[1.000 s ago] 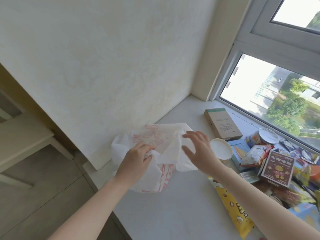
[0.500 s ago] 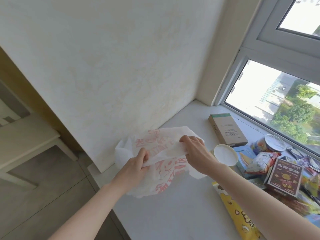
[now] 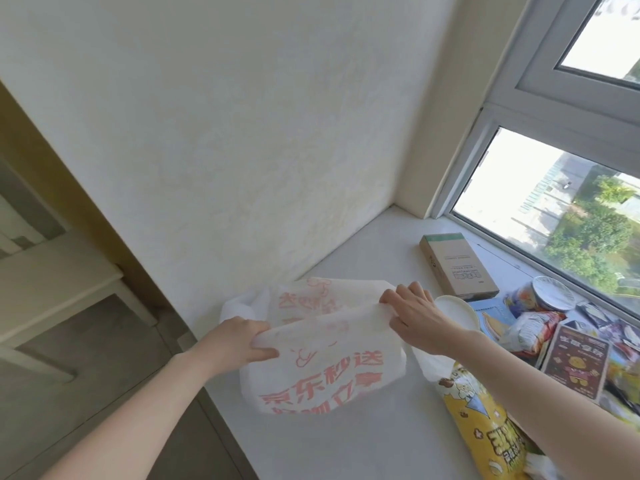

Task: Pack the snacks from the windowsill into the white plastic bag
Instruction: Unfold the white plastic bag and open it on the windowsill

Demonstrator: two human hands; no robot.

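- The white plastic bag (image 3: 322,358), printed with red lettering, sits at the near left end of the windowsill (image 3: 363,445), stretched between the two hands.
- Left hand (image 3: 239,344) pinches the bag's near rim at its left side, fingers curled over the film and thumb pressed underneath.
- Right hand (image 3: 414,315) grips the same rim at its right side, fingers folded over the edge.
- The two hands hold the rim taut, so the mouth shows as a narrow slit between the front and back layers; whether anything lies inside cannot be told, as the film is opaque.
- Just beyond the right hand's knuckles stands a round tub with a white lid (image 3: 455,315), lid on, contents hidden.
- Under the right forearm lies a yellow popcorn bag (image 3: 485,434), sealed, running toward the near edge of the sill.
- Farther out from the right hand, toward the window (image 3: 568,209), rests a flat brown cardboard box (image 3: 457,268), closed.
- To the right of that hand is a heap of snacks: a white crinkled packet (image 3: 531,329), a dark red box (image 3: 576,362) and a cup with a foil lid (image 3: 550,296), all touching or overlapping.
- Past the left hand, below the sill, is grey floor (image 3: 104,358) and pale furniture.
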